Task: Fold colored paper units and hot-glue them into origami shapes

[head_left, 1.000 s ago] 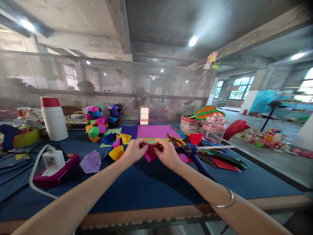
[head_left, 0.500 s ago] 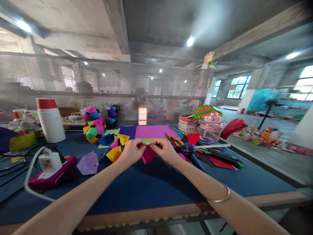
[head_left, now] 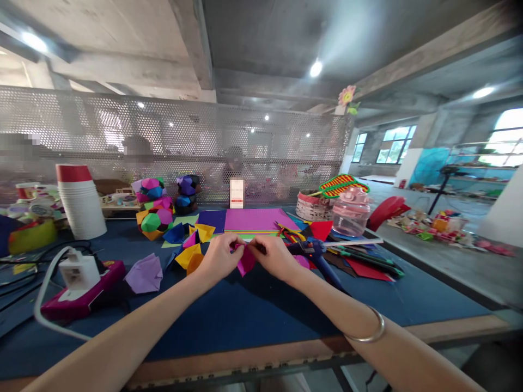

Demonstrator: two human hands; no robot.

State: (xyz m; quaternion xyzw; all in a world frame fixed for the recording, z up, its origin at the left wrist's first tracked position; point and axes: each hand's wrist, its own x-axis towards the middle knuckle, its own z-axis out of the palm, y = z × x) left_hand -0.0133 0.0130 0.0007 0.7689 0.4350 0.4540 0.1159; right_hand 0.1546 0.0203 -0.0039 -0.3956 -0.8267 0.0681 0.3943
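Between my two hands is a small piece of magenta folded paper (head_left: 245, 262), held above the blue table. My left hand (head_left: 222, 257) pinches its left side with thumb and fingers. On the other side my right hand (head_left: 274, 257) grips it, fingers bent and close to the left fingertips. The paper's upper part is hidden by the fingers. Yellow folded paper pieces (head_left: 188, 256) lie just left of my left hand. A blue hot glue gun (head_left: 316, 253) rests to the right of my right hand. Behind the hands lies a stack of purple paper (head_left: 261, 219).
Finished-looking multicoloured paper balls (head_left: 157, 216) stand back left, near a stack of paper cups (head_left: 81, 204). A lilac folded piece (head_left: 145, 274) lies by a magenta power strip (head_left: 87, 294) with a cable. At right are scissors (head_left: 291, 232), a woven basket (head_left: 312, 207) and a clear bottle (head_left: 350, 215).
The magenta paper has turned slightly and looks narrower between the hands. My right hand has shifted a little left, its fingers more curled. The whole view has moved slightly.
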